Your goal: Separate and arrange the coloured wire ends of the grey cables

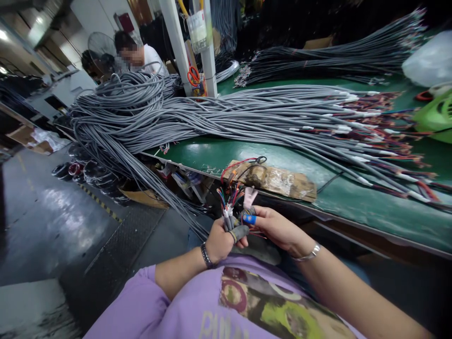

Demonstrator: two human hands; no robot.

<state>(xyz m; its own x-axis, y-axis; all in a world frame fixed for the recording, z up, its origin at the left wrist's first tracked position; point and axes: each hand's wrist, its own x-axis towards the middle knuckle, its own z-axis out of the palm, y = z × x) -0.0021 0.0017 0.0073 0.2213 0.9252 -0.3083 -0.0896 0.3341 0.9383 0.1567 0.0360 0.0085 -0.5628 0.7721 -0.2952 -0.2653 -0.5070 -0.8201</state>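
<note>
The left hand (219, 242) is closed around a few gray cables (229, 220), their long axis pointing to twelve o'clock with colored wire ends (229, 195) fanning out on top. The right hand (278, 229) sits at three o'clock, touching, its taped fingers (249, 219) pinched on those wires.

Green bench (353, 197): grey cable bundles (247, 113) across top, taped cardboard (278, 181) at near edge, green fan (436, 115) far right

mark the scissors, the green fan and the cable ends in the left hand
scissors (192, 75), head view, on the orange handles by the white post.
green fan (435, 116), head view, on its grille at the right edge.
cable ends (228, 215), head view, on the white-sleeved tips above the left hand (219, 244).
</note>
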